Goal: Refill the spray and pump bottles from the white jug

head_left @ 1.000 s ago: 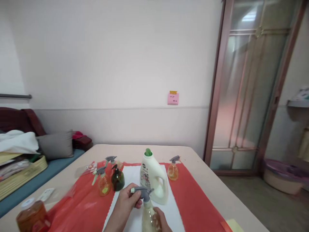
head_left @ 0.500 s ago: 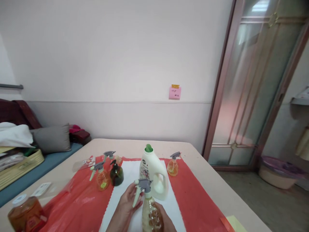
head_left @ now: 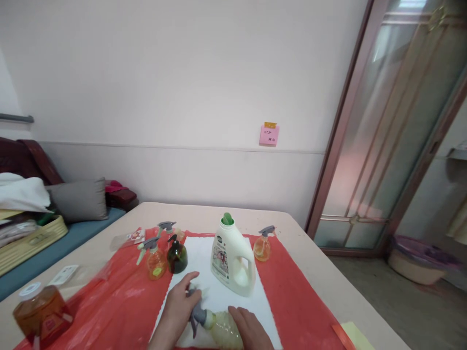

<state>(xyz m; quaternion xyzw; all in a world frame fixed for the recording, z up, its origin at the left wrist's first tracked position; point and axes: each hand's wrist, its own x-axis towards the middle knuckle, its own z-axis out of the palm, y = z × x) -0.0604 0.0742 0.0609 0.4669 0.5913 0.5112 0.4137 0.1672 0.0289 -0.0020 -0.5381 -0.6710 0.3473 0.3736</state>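
Note:
A clear spray bottle point(head_left: 223, 330) with a grey trigger head point(head_left: 196, 313) is tilted far over to the left, low above the white cloth point(head_left: 204, 272). My left hand point(head_left: 178, 308) is closed around the trigger head. My right hand point(head_left: 251, 328) grips the bottle's body from the right. Just beyond my hands stands a cream detergent jug point(head_left: 231, 260) with a green cap.
On the red sheet point(head_left: 120, 304) stand two small orange spray bottles point(head_left: 155, 260) point(head_left: 262, 244), a dark green pump bottle point(head_left: 177, 256) and another grey sprayer point(head_left: 167, 227). An amber jar point(head_left: 42, 316) sits at the near left. A sofa with a basket point(head_left: 31, 240) lies left, a glass door point(head_left: 397, 126) right.
The spray bottle has gone from upright to tipped over leftward and lower towards the cloth. Both hands have dropped with it, and the camera has tilted slightly.

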